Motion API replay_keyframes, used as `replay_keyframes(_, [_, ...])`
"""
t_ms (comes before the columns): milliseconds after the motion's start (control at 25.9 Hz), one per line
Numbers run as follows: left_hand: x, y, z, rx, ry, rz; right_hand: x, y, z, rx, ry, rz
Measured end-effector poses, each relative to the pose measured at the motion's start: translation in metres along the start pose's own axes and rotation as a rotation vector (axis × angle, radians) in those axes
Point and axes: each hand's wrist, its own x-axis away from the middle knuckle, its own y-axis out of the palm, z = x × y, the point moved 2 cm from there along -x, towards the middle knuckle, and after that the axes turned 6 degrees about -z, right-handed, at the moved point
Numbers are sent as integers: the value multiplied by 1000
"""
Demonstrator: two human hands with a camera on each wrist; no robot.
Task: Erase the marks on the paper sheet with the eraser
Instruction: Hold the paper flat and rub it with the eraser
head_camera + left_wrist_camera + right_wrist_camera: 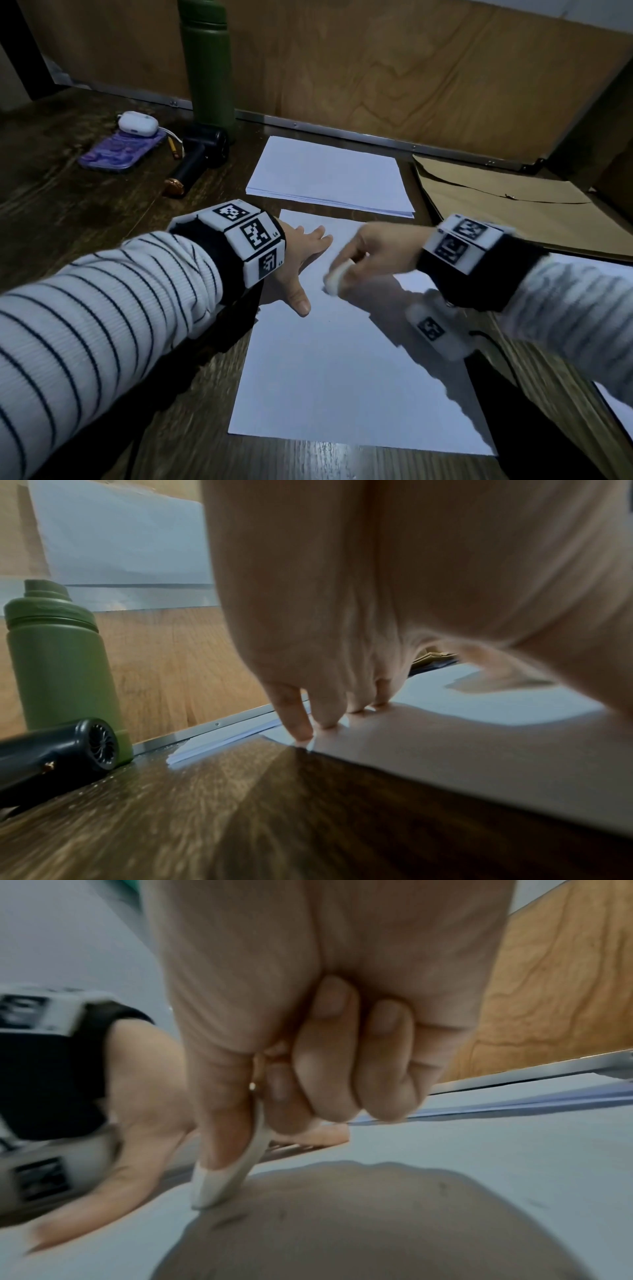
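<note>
Eraser [337,275] pinched in right hand [383,250], tip down on paper sheet [342,370] near its far edge (faint marks beside it), left hand [301,260] flat, fingers spread, pressing sheet's far left corner

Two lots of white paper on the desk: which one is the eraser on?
The near single sheet, flat under the left hand. The right hand presses the eraser on it. The far stack lies untouched by the wall.

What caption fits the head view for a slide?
Left hand flat on the sheet, right hand rubbing the eraser on it.
</note>
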Motion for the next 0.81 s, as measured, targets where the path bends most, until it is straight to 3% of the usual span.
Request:
replay_keyframes(77, [1, 0, 1, 11, 8, 1, -9, -5, -4, 44, 6, 104])
replay_keyframes(116, [1, -1, 1, -1, 2, -3, -8, -4, 0, 56, 3, 81])
replay_keyframes(270, [-1, 1, -2, -28, -24, -20, 21, 13, 15, -34, 29, -176])
replay_keyframes(502, [0, 0, 0, 27, 7, -1, -11, -6, 1, 52, -2, 115])
replay_keyframes(695, [-2, 1, -1, -22, -22, -14, 20, 11, 17, -76, 30, -213])
replay_keyframes(810, [-1, 0, -1, -1, -9, -4, 6, 2, 11, -70, 9, -104])
